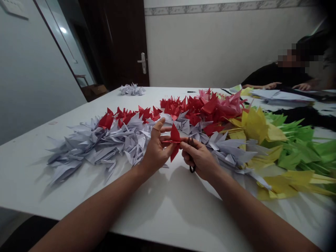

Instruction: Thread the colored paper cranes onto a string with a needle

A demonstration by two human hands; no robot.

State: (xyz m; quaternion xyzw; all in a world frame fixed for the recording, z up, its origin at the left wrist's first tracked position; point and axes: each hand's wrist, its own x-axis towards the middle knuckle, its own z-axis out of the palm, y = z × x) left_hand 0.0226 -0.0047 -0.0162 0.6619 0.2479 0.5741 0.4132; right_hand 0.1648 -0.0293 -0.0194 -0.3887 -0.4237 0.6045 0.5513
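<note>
A red folded paper crane (175,133) is held above the white table, its wings spread up and down. My left hand (154,148) pinches its body between thumb and fingers, with the other fingers stretched out. At the crane's right end, the thumb and index finger of my right hand (198,155) close on its tip. Tucked in that same hand are small black scissors (192,169); two dark points show above the fingers and a loop below, the middle hidden. White paper cranes (133,145) lie heaped just behind and beside both hands.
Red cranes (194,105) lie behind the white ones; yellow (254,124) and green cranes (296,147) spread to the right. A small white pile (132,89) sits at the far edge. Across the table, a person in dark clothing (273,75) rests both hands near papers (283,95).
</note>
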